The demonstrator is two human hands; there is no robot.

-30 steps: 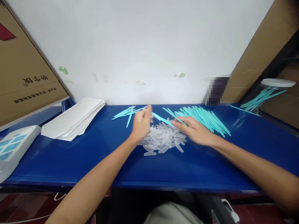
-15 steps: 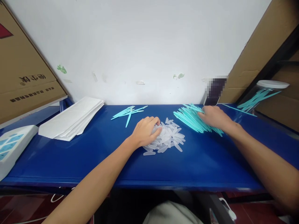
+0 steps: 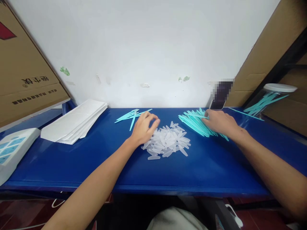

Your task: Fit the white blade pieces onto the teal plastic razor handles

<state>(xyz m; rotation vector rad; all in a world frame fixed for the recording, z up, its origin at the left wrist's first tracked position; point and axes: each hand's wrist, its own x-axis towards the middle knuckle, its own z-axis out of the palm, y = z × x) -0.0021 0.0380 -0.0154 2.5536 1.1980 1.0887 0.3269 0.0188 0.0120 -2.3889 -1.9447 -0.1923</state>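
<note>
While working over the blue desk (image 3: pixel 96 169), has the left hand (image 3: pixel 144 127) just above the left edge of the clear pieces (image 3: pixel 169 142), fingers curled loosely with a gap to the thumb and nothing visible in the grip, perhaps shaped that way for plucking one small, flat thing at a time. Has the right hand (image 3: pixel 220 121) on the right side of the big stick pile (image 3: pixel 195 124), thumb and fingers bent toward one stick's end; cannot tell whether the grip closes on it, with the fingertips partly hidden. Shows the sticks lying mostly side by side, presumably for easy picking, and the clear pieces heaped between the hands, probably for a short reach. Shows a small stick group (image 3: pixel 131 116) farther back, perhaps set apart to avoid mixing. Includes a white stack (image 3: pixel 76 119) well left, likely out of the way, and a lidded jar (image 3: pixel 280 87) at right, with more sticks leaning inside.
</note>
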